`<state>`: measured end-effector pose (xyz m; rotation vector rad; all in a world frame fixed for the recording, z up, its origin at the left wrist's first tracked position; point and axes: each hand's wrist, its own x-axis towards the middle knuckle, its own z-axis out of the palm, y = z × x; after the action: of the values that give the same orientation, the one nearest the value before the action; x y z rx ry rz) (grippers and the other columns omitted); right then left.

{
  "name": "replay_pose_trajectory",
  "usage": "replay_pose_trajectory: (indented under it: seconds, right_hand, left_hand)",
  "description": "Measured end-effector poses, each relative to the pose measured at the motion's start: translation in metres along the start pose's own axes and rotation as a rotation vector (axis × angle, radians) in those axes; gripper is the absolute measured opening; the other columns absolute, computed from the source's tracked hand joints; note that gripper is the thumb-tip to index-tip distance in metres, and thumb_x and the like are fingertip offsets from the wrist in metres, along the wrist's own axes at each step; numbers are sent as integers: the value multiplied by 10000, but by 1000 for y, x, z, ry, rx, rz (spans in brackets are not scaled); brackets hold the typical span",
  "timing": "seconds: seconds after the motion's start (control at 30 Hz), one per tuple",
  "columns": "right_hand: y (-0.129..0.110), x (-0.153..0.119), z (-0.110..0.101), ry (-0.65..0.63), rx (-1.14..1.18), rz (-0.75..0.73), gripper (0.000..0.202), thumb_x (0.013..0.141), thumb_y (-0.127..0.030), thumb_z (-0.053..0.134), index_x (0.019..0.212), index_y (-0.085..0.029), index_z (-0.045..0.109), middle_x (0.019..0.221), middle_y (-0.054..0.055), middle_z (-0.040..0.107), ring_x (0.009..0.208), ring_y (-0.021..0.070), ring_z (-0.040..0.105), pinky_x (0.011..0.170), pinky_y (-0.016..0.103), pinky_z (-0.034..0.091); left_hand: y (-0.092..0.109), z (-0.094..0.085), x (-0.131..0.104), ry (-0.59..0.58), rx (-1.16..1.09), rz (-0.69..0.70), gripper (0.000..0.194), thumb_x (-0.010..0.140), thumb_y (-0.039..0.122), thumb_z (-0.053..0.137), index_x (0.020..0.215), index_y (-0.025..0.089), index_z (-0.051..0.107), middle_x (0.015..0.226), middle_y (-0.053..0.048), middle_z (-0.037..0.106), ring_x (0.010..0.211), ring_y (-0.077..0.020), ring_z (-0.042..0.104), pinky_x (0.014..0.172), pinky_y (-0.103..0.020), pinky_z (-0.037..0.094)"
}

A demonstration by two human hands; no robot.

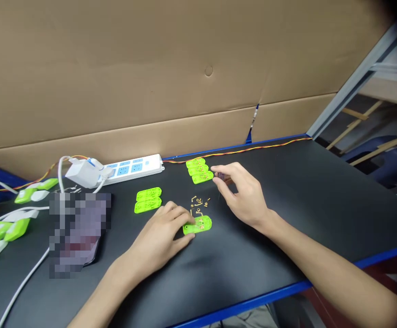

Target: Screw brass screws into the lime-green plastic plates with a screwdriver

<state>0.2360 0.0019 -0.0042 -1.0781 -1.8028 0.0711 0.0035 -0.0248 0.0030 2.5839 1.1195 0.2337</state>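
Observation:
My left hand (166,228) steadies a bright green plastic shell (205,223) on the black table, thumb at its near edge and fingers on its left part. Small coppery pieces show inside the shell. My right hand (244,193) is raised to the right, thumb and forefinger pinched around a small dark object (221,176); its kind is hard to make out, though a thin dark line runs down below it. Between the hands lie several small brass-coloured metal parts (199,202). Just left of my right fingertips, more green shells (198,171) sit in a row.
Two green shells (148,199) lie left of centre. A white power strip (133,168) with plugged-in chargers stands at the back. A pixelated phone-like slab (85,232), white cables (24,282) and green-and-white pieces (17,228) occupy the left. A cardboard wall (171,82) closes the back.

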Motion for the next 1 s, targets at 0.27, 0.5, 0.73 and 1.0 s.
replay_pose_trajectory:
  seconds: [0.27,0.5,0.73,1.0]
  right_hand:
    - [2,1,0,9,-11,-7,228,916,-198,561,1138,-228,607,992,41,649,724,112,646,704,263,566]
    - [-8,-1,-2,110,95,-75,348,881,-122,596,1212,-229,575,977,46,637,791,121,647,720,270,593]
    - [-23,-2,-2,104,166,-210,398,843,-76,643,1209,-210,558,958,54,673,810,121,643,720,247,597]
    - [-24,-4,1,59,178,-228,385,861,-108,632,1217,-229,548,956,52,687,860,139,661,741,271,601]
  left_hand:
    - [-7,4,14,85,170,-21,178,933,325,536,1025,216,643,1042,-60,627,964,-236,515,860,-415,450]
    - [-7,10,13,187,118,15,179,917,331,567,1007,196,641,1026,-64,645,952,-223,526,853,-399,450]
    - [-3,16,6,171,42,56,203,902,311,578,1058,197,640,1007,-71,638,921,-223,514,808,-380,450]
    - [3,18,6,173,36,76,264,906,262,543,1146,212,641,994,-75,622,887,-218,482,780,-378,448]
